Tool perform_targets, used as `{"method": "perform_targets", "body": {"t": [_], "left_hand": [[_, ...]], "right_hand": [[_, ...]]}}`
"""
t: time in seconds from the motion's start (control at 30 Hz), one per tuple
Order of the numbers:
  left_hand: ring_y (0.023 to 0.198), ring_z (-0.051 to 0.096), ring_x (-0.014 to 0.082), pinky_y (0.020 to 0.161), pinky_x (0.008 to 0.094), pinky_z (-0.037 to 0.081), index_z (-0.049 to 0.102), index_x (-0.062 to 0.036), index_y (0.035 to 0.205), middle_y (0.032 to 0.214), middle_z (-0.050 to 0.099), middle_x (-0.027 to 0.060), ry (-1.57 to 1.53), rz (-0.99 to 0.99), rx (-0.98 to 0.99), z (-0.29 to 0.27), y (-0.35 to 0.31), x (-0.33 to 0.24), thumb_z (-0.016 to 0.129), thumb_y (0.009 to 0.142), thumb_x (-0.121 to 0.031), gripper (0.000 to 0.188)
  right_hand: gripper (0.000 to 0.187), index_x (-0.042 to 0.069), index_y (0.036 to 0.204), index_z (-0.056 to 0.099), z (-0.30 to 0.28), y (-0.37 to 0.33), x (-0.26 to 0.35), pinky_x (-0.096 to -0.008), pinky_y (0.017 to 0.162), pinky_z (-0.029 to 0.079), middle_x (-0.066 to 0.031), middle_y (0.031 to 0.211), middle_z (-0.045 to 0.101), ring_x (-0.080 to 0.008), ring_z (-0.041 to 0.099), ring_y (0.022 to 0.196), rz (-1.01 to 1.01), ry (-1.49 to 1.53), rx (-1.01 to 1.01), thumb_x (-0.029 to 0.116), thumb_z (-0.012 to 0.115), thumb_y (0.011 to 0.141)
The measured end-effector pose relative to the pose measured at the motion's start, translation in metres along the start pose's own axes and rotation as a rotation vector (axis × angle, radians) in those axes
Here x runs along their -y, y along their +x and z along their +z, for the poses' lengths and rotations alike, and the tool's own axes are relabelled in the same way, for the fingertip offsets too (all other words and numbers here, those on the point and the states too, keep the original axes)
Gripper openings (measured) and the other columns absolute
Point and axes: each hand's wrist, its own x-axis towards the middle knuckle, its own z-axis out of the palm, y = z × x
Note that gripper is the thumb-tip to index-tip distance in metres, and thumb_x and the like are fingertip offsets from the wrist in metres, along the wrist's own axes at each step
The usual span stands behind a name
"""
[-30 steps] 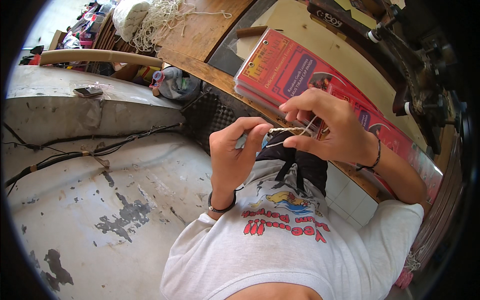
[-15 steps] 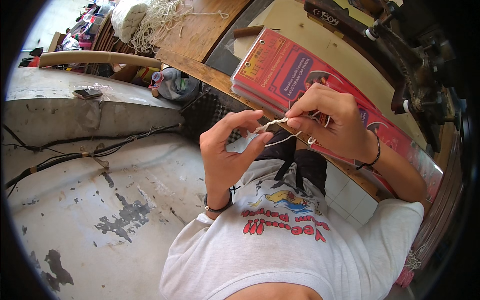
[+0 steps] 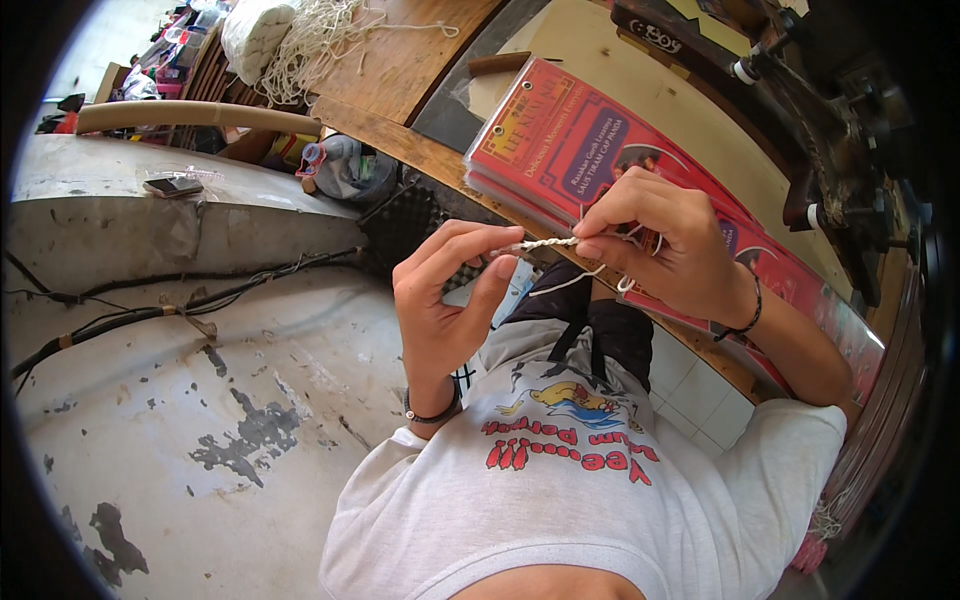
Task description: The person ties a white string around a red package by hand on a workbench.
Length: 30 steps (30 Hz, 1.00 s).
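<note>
A short twisted white cord [image 3: 549,242] stretches between my two hands above my lap. My right hand [image 3: 672,235] pinches its right end between thumb and fingers, and thin loose strands and a small loop hang around those fingers. At the other end is my left hand [image 3: 445,295], its fingertips against the cord and its thumb just below, so the cord lies loosely between them. A loose tail of the cord points left under my right hand.
Red printed plastic-covered sheets [image 3: 560,140] with metal eyelets lie stacked on the wooden table [image 3: 400,60], beside tangled white cord [image 3: 320,45]. Dark metal machinery [image 3: 840,130] stands at the right. A phone [image 3: 174,187] rests on a worn white ledge; black cables [image 3: 190,300] run below.
My left fingers have shifted slightly up and left along the cord, and the left thumb has moved left. The twisted stretch lies a little flatter. My right hand has barely moved.
</note>
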Motion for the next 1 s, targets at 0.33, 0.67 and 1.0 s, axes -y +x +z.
{"method": "perform_targets", "body": {"t": [0.33, 0.67, 1.0], "left_hand": [[0.080, 0.064, 0.0139, 0.073, 0.0244, 0.049, 0.068, 0.0034, 0.096, 0.089, 0.069, 0.0104, 0.041, 0.025, -0.003, 0.003, 0.003, -0.004, 0.071, 0.082, 0.006, 0.014], [0.082, 0.063, 0.0163, 0.074, 0.0275, 0.053, 0.059, 0.0037, 0.094, 0.096, 0.062, 0.0163, -0.130, 0.050, 0.018, -0.004, -0.004, 0.012, 0.058, 0.088, 0.008, 0.007], [0.074, 0.061, 0.0167, 0.066, 0.0288, 0.054, 0.056, 0.0030, 0.085, 0.094, 0.055, 0.0143, -0.316, -0.106, -0.097, 0.000, -0.004, 0.005, 0.057, 0.087, 0.003, 0.003]], "right_hand": [[0.013, 0.006, 0.091, 0.070, 0.000, 0.000, 0.000, -0.0290, 0.067, 0.048, -0.0031, 0.084, 0.070, -0.0162, 0.061, 0.072, -0.013, -0.010, 0.032, 0.012, 0.077, 0.082], [0.012, 0.007, 0.091, 0.073, 0.005, -0.004, -0.002, -0.0296, 0.065, 0.050, -0.0038, 0.079, 0.070, -0.0171, 0.063, 0.074, -0.002, -0.053, 0.011, 0.012, 0.077, 0.081], [0.011, 0.006, 0.088, 0.071, 0.005, -0.002, -0.001, -0.0317, 0.068, 0.052, -0.0048, 0.079, 0.068, -0.0196, 0.064, 0.077, -0.050, -0.067, 0.013, 0.009, 0.078, 0.080]]}}
